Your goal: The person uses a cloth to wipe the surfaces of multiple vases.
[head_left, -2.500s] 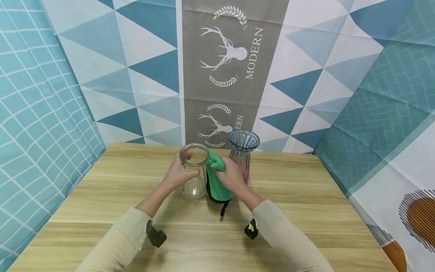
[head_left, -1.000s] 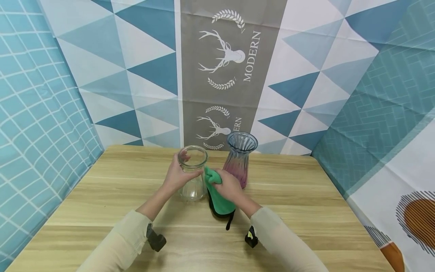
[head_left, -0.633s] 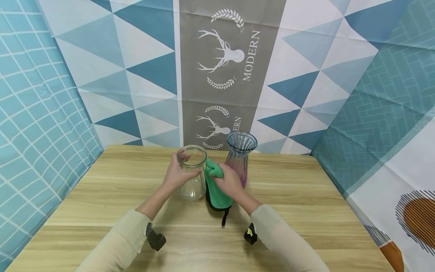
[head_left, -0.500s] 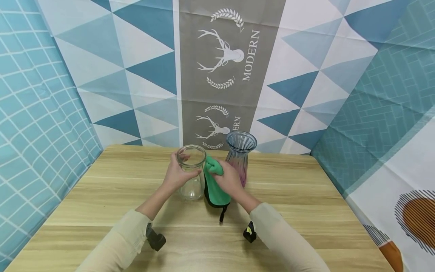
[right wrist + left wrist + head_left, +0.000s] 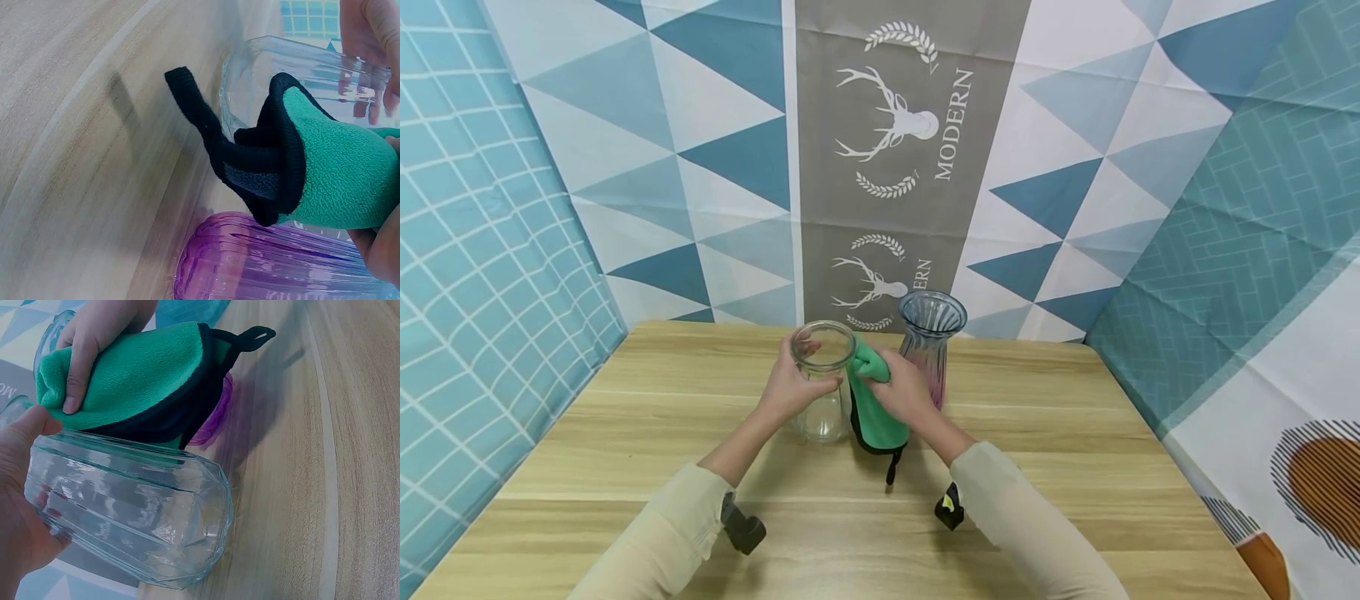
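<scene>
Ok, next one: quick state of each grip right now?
Left grip: holding the clear glass jar, thumb and fingers around its upper part.
Right grip: closed on the green cloth.

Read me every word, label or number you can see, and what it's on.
"MODERN": gray wall panel, sideways.
"ERN": lower on that panel, rest hidden behind the ribbed vase.
"MO": apparently that panel, left wrist view, fragment.
Yellow mark, black right-wrist device: too small.
</scene>
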`<state>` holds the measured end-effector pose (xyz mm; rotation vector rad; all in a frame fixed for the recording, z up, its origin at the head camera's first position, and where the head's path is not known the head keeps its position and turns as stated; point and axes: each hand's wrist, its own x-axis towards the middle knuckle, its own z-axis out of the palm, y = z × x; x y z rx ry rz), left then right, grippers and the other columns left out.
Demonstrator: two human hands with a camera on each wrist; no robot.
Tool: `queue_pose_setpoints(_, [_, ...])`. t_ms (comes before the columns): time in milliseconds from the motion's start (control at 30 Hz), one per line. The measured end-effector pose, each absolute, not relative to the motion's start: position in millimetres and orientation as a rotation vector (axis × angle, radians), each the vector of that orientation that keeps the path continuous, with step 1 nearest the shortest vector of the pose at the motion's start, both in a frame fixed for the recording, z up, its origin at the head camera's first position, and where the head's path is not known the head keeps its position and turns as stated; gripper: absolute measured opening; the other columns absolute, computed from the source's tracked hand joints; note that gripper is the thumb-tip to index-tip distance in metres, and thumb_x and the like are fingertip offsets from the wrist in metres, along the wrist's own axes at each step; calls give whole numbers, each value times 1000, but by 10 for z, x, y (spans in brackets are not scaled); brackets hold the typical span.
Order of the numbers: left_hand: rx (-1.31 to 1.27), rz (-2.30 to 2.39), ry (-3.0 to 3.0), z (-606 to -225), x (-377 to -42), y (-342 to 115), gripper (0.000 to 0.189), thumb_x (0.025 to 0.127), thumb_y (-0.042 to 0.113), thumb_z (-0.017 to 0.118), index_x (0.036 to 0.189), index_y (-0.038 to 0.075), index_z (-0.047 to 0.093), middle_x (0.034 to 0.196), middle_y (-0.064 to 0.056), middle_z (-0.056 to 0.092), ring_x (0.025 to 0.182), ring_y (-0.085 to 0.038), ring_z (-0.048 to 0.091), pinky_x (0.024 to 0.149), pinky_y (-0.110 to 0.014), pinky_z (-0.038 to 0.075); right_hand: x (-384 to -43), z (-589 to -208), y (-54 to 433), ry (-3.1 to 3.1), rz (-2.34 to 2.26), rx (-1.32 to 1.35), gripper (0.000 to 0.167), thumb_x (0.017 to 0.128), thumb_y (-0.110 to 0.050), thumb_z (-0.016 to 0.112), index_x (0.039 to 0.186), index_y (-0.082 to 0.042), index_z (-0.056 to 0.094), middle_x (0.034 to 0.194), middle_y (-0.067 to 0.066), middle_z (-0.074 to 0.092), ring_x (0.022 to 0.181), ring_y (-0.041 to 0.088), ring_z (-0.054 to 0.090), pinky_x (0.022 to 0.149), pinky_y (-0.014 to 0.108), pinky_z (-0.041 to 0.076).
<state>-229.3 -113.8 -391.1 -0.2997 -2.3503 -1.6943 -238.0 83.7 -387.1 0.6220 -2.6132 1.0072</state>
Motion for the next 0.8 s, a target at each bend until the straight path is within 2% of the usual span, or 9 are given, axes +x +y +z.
queue_pose_setpoints(100, [-306, -1705, -2351, -3920, -2296, -1139, 93, 69, 11, 80, 141, 1, 22, 134, -19, 47, 129, -32, 42, 113, -46, 30, -2384, -3884, 837, -2635, 980, 642, 38, 88, -30, 65, 124, -19, 57, 105, 2, 65, 84, 17, 59, 68, 33, 46])
queue_pose_setpoints(333, [-324, -1725, -2332, -3936, -2312, -1143, 92, 69, 10, 80, 140, 1, 23, 134, -19, 47, 130, -32, 42, 113, -45, 28, -2396, -3912, 842, -2682, 947, 707, 46, 88, -29, 64, 132, -23, 52, 124, 3, 62, 107, 23, 61, 85, 43, 51])
queue_pose_setpoints(533, [-315, -1716, -2344, -3936, -2306, -1151, 96, 68, 16, 83, 141, 3, 22, 136, -18, 46, 130, -32, 41, 113, -47, 29, -2381, -3960, 870, -2734, 886, 705, 43, 88, -27, 65, 129, -18, 55, 118, 6, 65, 103, 25, 62, 83, 44, 51])
queue_pose_setpoints(800, [-285, -1702, -2367, -3922, -2283, -1144, 100, 70, 22, 83, 144, 4, 19, 139, -17, 42, 132, -30, 38, 113, -47, 29, -2388, -4068, 898, -2786, 843, 711, 47, 88, -28, 65, 133, -21, 53, 126, 3, 61, 112, 24, 59, 90, 45, 49])
